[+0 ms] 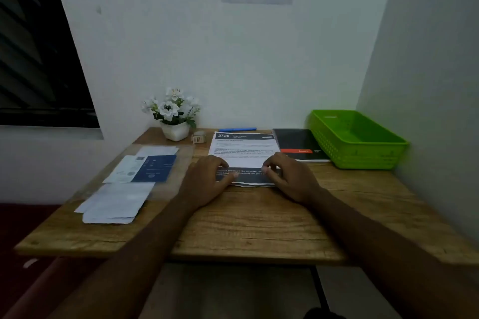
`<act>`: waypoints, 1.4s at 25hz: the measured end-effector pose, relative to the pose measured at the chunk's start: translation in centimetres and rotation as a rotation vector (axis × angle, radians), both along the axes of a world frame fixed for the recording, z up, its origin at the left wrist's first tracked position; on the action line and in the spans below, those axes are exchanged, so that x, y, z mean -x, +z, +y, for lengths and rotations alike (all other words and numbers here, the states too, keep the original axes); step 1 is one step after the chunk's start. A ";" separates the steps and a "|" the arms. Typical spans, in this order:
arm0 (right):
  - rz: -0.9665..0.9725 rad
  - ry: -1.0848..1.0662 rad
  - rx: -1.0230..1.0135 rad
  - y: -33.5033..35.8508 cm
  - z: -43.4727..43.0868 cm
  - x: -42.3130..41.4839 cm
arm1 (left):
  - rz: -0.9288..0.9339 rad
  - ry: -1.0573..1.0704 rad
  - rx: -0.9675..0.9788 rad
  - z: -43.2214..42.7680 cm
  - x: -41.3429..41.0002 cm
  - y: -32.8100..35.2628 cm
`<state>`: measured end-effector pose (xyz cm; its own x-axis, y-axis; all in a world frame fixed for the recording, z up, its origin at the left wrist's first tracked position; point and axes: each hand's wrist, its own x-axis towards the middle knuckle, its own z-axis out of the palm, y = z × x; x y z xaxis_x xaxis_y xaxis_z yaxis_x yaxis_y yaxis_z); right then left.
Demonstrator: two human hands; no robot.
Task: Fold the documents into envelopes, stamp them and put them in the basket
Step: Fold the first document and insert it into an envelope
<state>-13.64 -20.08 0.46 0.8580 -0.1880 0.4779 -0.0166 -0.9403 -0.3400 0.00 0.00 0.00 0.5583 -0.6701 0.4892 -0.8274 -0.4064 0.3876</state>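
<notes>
Paper under both hands at the middle of the light wooden table (259, 228): the white printed document with a dark header band (243, 149) lies flat, its long side running from 6 to 12 o'clock. Left hand (207, 176) sits on the near left corner and right hand (287, 176) on the near right. Each has its fingers bent with the thumb closing toward them, so both look to be pinching the near end of the sheet along the dark printed strip. That reads as the first fold getting under way, with no crease that I can make out.

To do it well, lift the near edge evenly with both hands and carry it toward 12 o'clock, partway up the sheet. Line up the side edges before pressing, then run the fingertips outward from the centre for a sharp crease. Uneven corners now mean a crooked packet that fights the envelope.

Over at 9 o'clock, well apart from the hands, the plain white paper envelopes (116, 202) wait in a loose pile, with a dark blue leaflet (158, 167) just beyond them. Bright green plastic basket (357, 142) stands at 2 o'clock against the side wall, no envelope visible inside it. A black notebook (298, 142) lies between document and basket.
</notes>
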 end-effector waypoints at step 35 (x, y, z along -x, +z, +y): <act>-0.047 0.089 0.191 -1.0 -1.2 -0.5 | 0.104 -0.259 0.085 -0.1 -1.3 0.1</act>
